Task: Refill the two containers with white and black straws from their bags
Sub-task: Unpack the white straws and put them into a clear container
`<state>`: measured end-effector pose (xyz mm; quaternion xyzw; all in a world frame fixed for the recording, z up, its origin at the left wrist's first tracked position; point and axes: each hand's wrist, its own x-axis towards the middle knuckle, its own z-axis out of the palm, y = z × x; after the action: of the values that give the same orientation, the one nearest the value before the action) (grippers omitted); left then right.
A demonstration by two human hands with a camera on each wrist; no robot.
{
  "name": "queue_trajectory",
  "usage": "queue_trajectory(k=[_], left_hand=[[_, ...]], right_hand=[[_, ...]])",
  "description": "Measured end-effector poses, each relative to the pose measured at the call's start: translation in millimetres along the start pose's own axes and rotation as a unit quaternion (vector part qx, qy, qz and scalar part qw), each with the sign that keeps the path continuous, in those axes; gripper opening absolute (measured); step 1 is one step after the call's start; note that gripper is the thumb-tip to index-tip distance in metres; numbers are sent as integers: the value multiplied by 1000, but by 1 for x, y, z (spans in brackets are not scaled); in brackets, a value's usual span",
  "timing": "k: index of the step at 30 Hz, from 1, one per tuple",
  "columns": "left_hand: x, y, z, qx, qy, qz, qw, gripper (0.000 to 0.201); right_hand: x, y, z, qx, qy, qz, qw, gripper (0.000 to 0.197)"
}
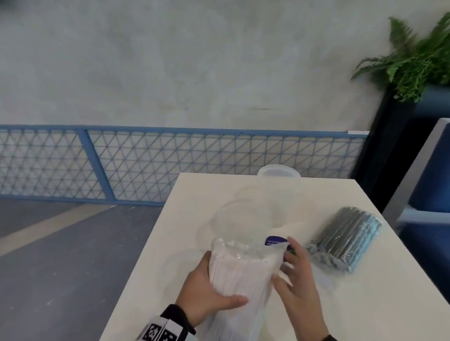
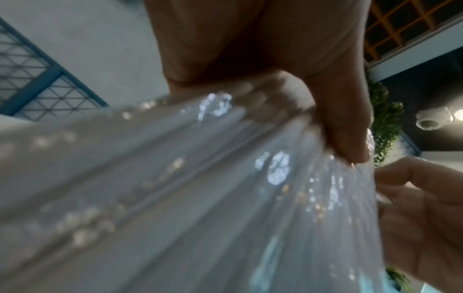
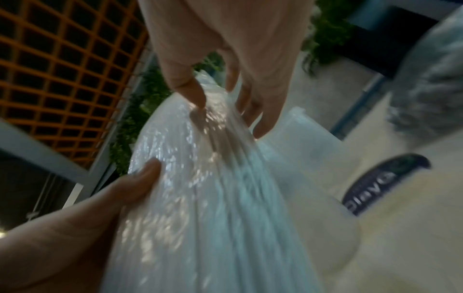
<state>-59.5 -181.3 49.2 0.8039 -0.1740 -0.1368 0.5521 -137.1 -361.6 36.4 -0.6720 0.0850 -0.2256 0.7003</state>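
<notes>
A white bench stands in a room with a grey concrete wall at the far side. Along the foot of that wall runs a low blue mesh railing. The floor to the left is grey with a pale stripe across it. A leafy green plant sits at the far right above a dark planter, with a blue seat beside the bench's right edge.

Near the front of the bench, the left hand has its grip wrapped round a clear bag of white straws, thumb across the front, holding it up off the surface. The right hand touches the bag's right side with loosely spread fingers, its grip wide. Just beyond the bag stand two clear containers, the farther one taller, at the bench's far edge. A bag of black straws lies on the bench to the right, apart from both hands. A small dark purple label shows behind the white bag's top.
</notes>
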Motion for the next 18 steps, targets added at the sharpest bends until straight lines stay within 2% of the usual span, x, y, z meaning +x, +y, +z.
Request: queue_trajectory(k=[2,4,6,10,15,18], left_hand=[[0,-6,-12,8,-15,-5,1000,76],[1,-10,-21,-2,-29,-10,1000,77],[2,-14,-27,-15,-44,-12,999,76],[5,-18,-29,-21,-90,-25,995,78],[13,-18,-23,-23,-116,-33,992,79],[13,-15,-16,-23,-112,-38,993,78]], right_hand=[[1,-6,8,-92,17,-81,992,64],[3,-10,12,-205,18,-171,964,48],[3,-11,13,-276,26,-228,933,32],[3,-11,6,-323,23,-258,910,21],[9,-13,-4,-370,17,-284,884,13],[15,-17,-7,-359,23,-292,886,8]])
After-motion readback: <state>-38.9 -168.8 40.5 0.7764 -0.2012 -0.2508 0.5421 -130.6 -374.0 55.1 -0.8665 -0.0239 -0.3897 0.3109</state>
